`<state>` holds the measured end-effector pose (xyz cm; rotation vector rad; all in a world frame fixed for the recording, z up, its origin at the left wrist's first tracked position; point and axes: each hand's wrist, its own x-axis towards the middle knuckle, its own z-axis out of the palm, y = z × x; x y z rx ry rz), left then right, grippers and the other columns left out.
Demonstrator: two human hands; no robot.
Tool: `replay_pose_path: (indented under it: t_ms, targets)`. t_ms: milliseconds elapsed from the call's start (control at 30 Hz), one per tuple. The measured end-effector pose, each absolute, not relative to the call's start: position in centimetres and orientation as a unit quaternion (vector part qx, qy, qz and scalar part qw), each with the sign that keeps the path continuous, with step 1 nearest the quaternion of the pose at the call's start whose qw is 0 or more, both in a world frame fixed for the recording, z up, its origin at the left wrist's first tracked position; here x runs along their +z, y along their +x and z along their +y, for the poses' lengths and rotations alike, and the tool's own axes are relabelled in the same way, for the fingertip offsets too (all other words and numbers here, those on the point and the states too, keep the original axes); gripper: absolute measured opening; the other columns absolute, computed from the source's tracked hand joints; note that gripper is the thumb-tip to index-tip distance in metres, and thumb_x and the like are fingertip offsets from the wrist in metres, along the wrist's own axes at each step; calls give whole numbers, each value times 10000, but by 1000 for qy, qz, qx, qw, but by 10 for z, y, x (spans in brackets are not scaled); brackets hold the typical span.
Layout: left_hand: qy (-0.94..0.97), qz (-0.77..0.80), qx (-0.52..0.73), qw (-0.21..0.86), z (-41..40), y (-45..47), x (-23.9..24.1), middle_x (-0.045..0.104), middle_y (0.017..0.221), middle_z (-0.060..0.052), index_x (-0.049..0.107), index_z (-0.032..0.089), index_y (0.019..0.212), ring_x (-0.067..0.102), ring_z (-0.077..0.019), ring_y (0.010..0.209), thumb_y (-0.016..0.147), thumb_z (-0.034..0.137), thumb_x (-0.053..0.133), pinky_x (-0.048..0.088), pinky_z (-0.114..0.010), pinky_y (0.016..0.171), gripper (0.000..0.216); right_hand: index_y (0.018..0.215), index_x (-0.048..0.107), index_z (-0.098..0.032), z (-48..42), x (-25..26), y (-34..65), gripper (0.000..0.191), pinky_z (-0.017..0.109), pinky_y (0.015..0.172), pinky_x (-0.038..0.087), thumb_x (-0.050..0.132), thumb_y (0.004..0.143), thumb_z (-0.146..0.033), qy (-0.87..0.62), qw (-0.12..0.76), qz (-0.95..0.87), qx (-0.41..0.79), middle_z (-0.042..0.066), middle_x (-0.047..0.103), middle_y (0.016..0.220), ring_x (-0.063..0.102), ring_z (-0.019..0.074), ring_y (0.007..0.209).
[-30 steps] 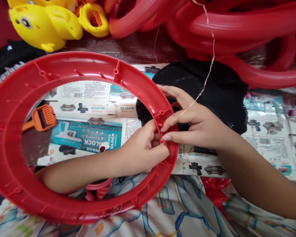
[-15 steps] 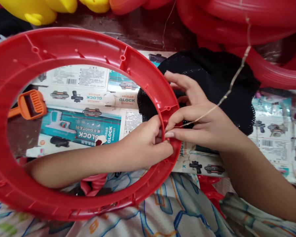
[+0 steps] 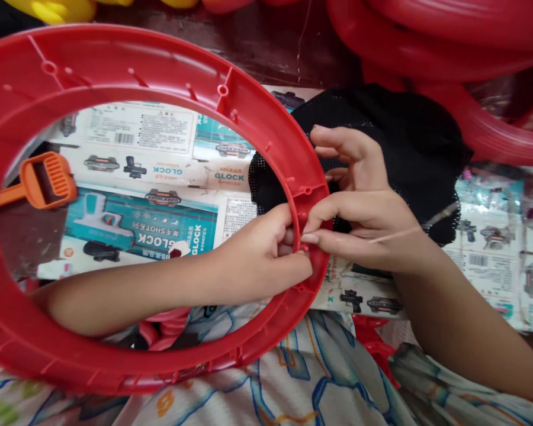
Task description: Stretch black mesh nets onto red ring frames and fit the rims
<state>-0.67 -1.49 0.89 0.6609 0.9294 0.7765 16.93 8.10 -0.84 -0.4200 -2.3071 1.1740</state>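
We have the big red ring [image 3: 128,59] lying across our lap and the edge of the desk [image 3: 266,47], and all the work sits at one rib on its right side. Our left hand [image 3: 262,254] reaches up through the ring's opening, its fingers [image 3: 288,235] pinched together on that rib from the inside. Our right hand [image 3: 368,219] meets it from outside the ring, its fingers [image 3: 326,239] pressed together on the same spot and nipping a thin pale string [image 3: 404,232] that runs off across the back of the hand. To do this well, we judge that the string should stay taut and the ring should not rock, so the left pinch ought to brace while the right guides the end. Just beyond the ring's right side lies black netting [image 3: 404,142]; inside its opening we see printed toy cartons [image 3: 142,225] and an orange plastic piece [image 3: 44,180]. Past the netting, more red hoops [image 3: 448,35] are piled.
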Motion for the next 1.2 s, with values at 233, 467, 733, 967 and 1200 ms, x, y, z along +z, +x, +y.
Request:
replay_pose_path:
  t_ms: [233, 467, 733, 967, 1200]
  targets:
    - [287, 386, 363, 798, -15, -6, 11, 475, 630, 149, 418, 222, 881, 381, -14, 466, 767, 33, 585, 402, -153, 509, 277, 903, 781, -338, 88, -9, 169, 103, 342, 1319, 320, 821, 816, -300, -126, 249, -843, 459, -114, 375, 1665, 317, 226, 1586]
    - [297, 412, 344, 790, -16, -5, 9, 553, 741, 84, 468, 207, 976, 546, -66, 639, 784, 80, 614, 454, -167, 563, 272, 830, 803, -332, 87, -4, 168, 16, 363, 1277, 408, 810, 820, -342, -150, 230, -844, 461, -92, 383, 1678, 340, 248, 1580]
    - [300, 415, 340, 789, -14, -6, 12, 540, 740, 97, 459, 215, 951, 544, -61, 601, 719, 72, 608, 455, -177, 562, 310, 810, 793, -347, 87, -2, 169, 9, 386, 1307, 366, 799, 810, -353, -154, 216, -849, 456, -114, 384, 1679, 352, 249, 1577]
    - [343, 413, 354, 766, -13, -5, 7, 540, 756, 77, 447, 212, 907, 546, -67, 655, 745, 103, 590, 465, -171, 593, 241, 844, 787, -285, 86, -6, 168, 55, 400, 1233, 448, 806, 826, -333, -154, 247, -843, 452, 4, 444, 1631, 402, 254, 1536]
    - [375, 435, 308, 758, -11, -12, 6, 471, 763, 82, 446, 214, 1005, 470, -69, 636, 786, 119, 613, 411, -174, 556, 291, 896, 810, -374, 86, -5, 170, 79, 413, 1216, 459, 821, 819, -393, -182, 286, -831, 441, -71, 523, 1553, 473, 244, 1472]
